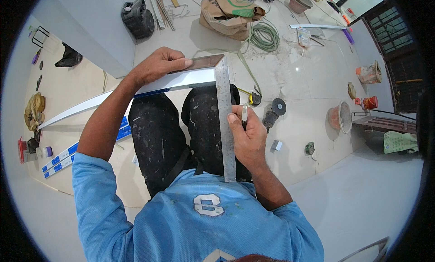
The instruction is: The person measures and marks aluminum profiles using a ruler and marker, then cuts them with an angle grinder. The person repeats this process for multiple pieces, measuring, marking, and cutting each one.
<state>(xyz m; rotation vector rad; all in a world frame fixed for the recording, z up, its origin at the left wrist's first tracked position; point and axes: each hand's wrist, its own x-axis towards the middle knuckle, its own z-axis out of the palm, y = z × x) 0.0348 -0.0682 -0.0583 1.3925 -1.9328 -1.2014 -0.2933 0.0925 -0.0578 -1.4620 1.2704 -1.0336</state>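
A long white trim strip (190,78) lies across my knees, its far end slanting down to the floor at the left. My left hand (158,66) is closed over the strip's end part and the brown stock of a try square (203,62), pressing the two together. The square's metal blade (225,130) crosses the strip's right end and points back toward my body. Beside that blade, my right hand (248,137) grips a pale marker pen (244,113), its thumb at the blade's edge. The pen's lower part is hidden by the fingers.
A yellow-black tape measure (255,98), an angle grinder (274,113) and a small white offcut (276,145) lie right of my knees. Ahead are a brown sack (229,17) and coiled green hose (265,37). Blue-and-white strips (84,149) lie left; a bucket (339,117) is at right.
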